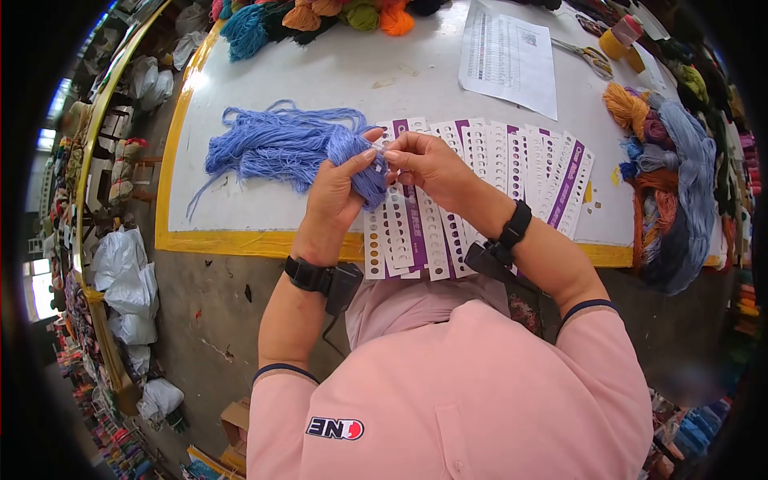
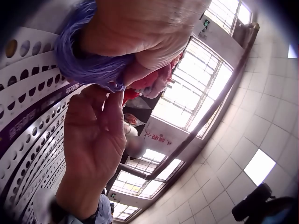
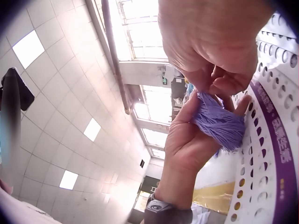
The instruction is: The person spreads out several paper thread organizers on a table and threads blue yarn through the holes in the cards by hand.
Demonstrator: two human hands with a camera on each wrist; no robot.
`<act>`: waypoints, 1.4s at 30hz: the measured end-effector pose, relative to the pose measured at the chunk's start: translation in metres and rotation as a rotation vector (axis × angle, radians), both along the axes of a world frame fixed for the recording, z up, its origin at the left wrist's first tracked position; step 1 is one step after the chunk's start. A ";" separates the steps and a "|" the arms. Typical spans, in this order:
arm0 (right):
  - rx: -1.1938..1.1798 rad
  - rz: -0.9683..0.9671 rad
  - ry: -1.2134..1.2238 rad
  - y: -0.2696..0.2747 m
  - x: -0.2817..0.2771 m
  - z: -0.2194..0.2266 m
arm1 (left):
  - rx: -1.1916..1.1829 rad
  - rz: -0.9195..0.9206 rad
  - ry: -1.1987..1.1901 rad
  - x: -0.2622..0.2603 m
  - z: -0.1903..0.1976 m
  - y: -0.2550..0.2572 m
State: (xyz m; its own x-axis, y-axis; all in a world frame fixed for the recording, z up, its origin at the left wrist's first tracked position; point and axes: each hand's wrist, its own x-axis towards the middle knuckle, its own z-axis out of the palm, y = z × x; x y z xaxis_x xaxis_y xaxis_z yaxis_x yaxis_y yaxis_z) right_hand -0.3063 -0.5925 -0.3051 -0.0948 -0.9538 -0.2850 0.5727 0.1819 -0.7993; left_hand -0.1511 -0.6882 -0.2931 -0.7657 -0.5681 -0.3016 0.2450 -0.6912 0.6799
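Note:
A skein of periwinkle-blue embroidery thread [image 1: 276,144] lies on the white table, its loose strands spread to the left. My left hand [image 1: 336,192] grips the folded right end of it, thumb on top, the thread bulging over the palm. Close against that end, my right hand [image 1: 436,166] pinches at the thread with thumb and forefinger. A small pale bit shows between the fingertips, and I cannot tell what it is. In the right wrist view the gathered blue thread [image 3: 219,123] fans out across the left palm. Punched white-and-purple cards [image 1: 412,228] lie beneath both hands.
Yellow tape [image 1: 240,242] borders the white table. A printed sheet [image 1: 512,64], scissors [image 1: 594,58] and a yellow-and-pink bottle [image 1: 620,38] lie at the back right. Coloured skeins hang over the right edge [image 1: 680,192]; more skeins [image 1: 320,16] line the back.

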 end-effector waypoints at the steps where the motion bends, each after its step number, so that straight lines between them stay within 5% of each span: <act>1: 0.000 -0.007 -0.033 0.000 -0.001 0.000 | 0.003 0.004 0.011 -0.001 0.000 0.000; 9: -0.009 0.022 -0.032 0.003 -0.003 -0.003 | -0.007 -0.021 0.041 0.001 -0.005 -0.001; 12: 0.042 0.111 0.302 0.003 -0.002 0.012 | -0.013 0.040 -0.026 -0.002 -0.002 0.002; 24: -0.021 0.084 0.336 0.005 0.000 0.014 | -0.037 -0.010 -0.018 0.002 -0.010 0.000; 30: 0.010 0.068 0.105 0.005 -0.006 -0.001 | -0.041 -0.025 0.007 0.004 -0.009 0.000; 42: 0.036 0.082 0.249 0.001 0.000 0.001 | -0.098 -0.031 -0.026 0.005 -0.014 -0.002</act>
State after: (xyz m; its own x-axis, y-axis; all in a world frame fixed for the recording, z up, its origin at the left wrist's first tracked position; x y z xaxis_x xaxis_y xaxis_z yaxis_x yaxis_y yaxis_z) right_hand -0.3062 -0.5915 -0.3045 -0.0888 -0.9509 -0.2966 0.3416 0.2507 -0.9058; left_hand -0.1463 -0.6899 -0.3071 -0.7758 -0.5724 -0.2655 0.2063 -0.6277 0.7506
